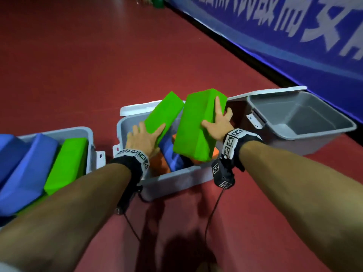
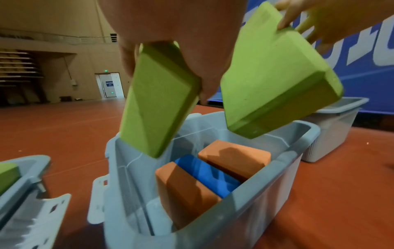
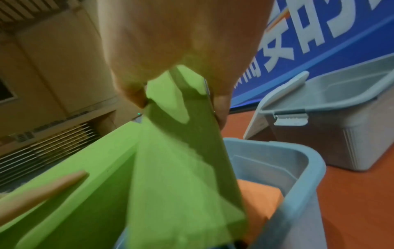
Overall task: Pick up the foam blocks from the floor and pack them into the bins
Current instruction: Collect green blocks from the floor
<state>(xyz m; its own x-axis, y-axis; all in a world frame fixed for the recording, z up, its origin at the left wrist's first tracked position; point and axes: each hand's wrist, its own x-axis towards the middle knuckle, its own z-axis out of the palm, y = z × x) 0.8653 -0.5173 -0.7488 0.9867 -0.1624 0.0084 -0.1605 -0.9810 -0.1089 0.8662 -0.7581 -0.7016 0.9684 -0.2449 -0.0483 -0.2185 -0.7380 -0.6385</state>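
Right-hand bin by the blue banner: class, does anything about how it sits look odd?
Yes. The empty grey bin tips toward the middle bin, propped on its own white lid instead of sitting flat on the floor.

Foam blocks: two showing bright green [image 1: 164, 112] [image 1: 198, 124]; two below showing orange [image 2: 185, 188] [image 2: 234, 155], one showing blue [image 2: 206, 175]. Middle bin [image 1: 176, 178] showing pale grey (bluish in the wrist views). Left bin [image 1: 86, 134] showing grey, carrying blue [image 1: 29, 163] and green [image 1: 66, 165] blocks. Floor [image 1: 78, 65] showing dark red. Banner [image 1: 275, 36] showing blue with white lettering. Wristbands [image 1: 232, 143] showing black-and-white square markers.
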